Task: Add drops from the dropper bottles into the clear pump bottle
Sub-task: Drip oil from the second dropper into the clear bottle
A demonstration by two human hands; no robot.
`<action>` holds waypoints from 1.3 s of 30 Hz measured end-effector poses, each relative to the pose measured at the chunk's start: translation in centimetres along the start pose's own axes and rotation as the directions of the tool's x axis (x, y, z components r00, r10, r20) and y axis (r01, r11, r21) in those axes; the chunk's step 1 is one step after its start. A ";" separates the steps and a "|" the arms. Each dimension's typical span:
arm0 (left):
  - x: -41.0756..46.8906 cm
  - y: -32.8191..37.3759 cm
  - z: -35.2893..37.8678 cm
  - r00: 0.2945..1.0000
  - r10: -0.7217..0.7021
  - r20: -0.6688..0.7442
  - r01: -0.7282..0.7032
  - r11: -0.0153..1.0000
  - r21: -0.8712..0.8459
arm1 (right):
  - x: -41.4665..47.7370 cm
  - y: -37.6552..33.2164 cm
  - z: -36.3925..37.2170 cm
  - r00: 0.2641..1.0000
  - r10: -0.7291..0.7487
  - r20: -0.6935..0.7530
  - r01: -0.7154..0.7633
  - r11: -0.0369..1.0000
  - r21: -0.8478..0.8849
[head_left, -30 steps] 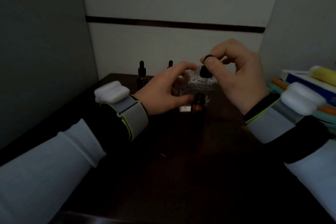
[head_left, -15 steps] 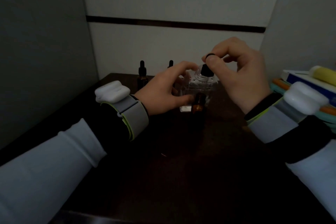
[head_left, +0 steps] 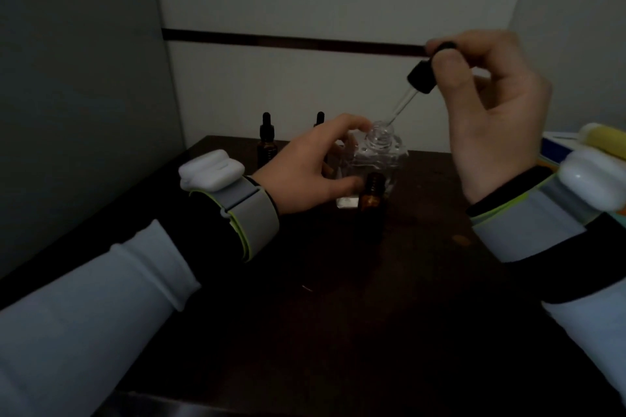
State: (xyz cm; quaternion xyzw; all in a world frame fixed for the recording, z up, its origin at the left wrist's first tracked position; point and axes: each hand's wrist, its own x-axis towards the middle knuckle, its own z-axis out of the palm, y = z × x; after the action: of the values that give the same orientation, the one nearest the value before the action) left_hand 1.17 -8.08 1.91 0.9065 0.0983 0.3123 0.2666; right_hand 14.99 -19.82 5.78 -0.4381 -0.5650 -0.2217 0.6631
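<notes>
The clear pump bottle (head_left: 379, 154) stands uncapped at the middle of the dark table, and my left hand (head_left: 315, 169) grips its left side. My right hand (head_left: 491, 112) pinches the black bulb of a dropper (head_left: 420, 78) above and to the right of the bottle. The dropper's glass tube slants down to the left, its tip at the bottle's open neck. An open amber dropper bottle (head_left: 372, 195) stands just in front of the clear bottle. Two capped amber dropper bottles (head_left: 267, 140) (head_left: 319, 119) stand behind my left hand, the second mostly hidden.
A small white object (head_left: 347, 202) lies on the table beside the amber bottle. A stack of coloured items (head_left: 576, 149) sits at the right edge behind my right wrist. Walls close in the table at left, back and right.
My right hand has lifted the dropper up and to the right, out of the clear bottle's neck, baring its glass tube. My left hand has stayed on the bottle.
</notes>
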 end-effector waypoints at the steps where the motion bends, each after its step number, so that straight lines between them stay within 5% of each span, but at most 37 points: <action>1: 0.0 0.0 0.0 1.000 0.001 0.001 -0.001 1.000 0.000 | 0.1 -0.1 -0.1 1.000 0.001 -0.011 -0.001 1.000 -0.001; 9: 0.0 0.2 0.0 1.000 0.003 0.004 -0.003 1.000 -0.003 | -1.0 1.3 0.9 0.969 0.132 0.210 -0.083 0.971 -0.224; 39: 0.0 0.2 -0.1 1.000 -0.010 0.008 0.010 1.000 0.009 | -1.2 1.2 0.7 0.952 0.140 0.272 -0.090 0.978 -0.189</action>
State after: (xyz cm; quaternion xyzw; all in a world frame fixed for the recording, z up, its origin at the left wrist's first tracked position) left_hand 1.11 -8.22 2.10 0.9084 0.1033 0.3069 0.2646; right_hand 15.22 -18.88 4.22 -0.5540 -0.6059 -0.1661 0.5462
